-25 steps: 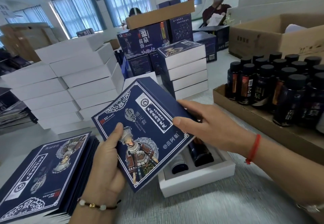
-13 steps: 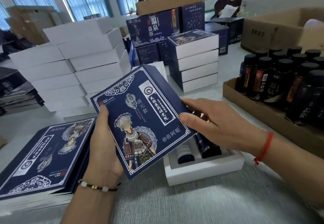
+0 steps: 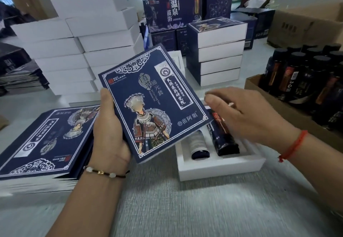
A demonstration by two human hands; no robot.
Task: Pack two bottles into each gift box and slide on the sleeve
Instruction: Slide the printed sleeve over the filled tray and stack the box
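Head view. Left hand (image 3: 109,134) grips the navy printed sleeve (image 3: 154,103) at its left edge, thumb on the front face, holding it tilted above the tabletop (image 3: 185,209). The sleeve partly overlaps the white gift box (image 3: 220,168), which sits on the tabletop just right of it. Two dark bottles (image 3: 222,136) lie side by side in the box's tray, necks hidden under the sleeve. Right hand (image 3: 246,118) hovers over the box, fingers relaxed, grip released, apart from the sleeve. Flat sleeve stack (image 3: 46,140) at left. Stacked white boxes (image 3: 89,51) behind. Four sleeved boxes (image 3: 219,53) stacked beyond. Carton of bottles (image 3: 304,77) at right.
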